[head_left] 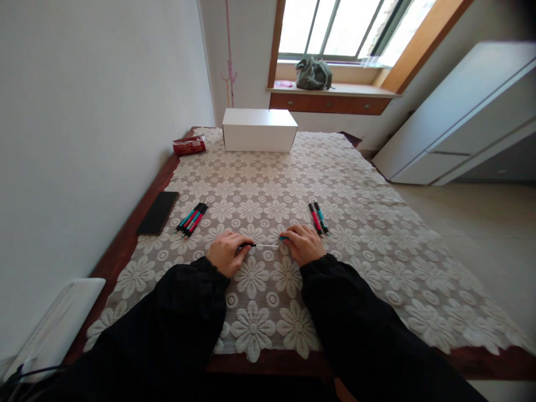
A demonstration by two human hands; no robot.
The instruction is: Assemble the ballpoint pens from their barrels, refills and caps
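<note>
Just above the table's near part, my left hand (228, 251) pinches a black pen section (247, 244). A thin white refill (267, 245) runs from it toward my right hand (304, 244). The fingers of that hand are closed on a teal pen barrel (283, 238), mostly hidden under them. The refill's right end lies close to the barrel; whether it is inside cannot be seen. To the left lies a group of several teal and red pens (192, 220) with black ends. Beyond my right hand rest a red pen (315, 218) and a teal pen (321, 217), side by side.
A lace tablecloth (255, 329) with flower patterns covers the table. A black phone (158, 213) lies at the left edge, and a red packet (190, 145) sits farther back. At the far end stands a white box (259, 131). A white power strip-like object (62, 318) is at lower left.
</note>
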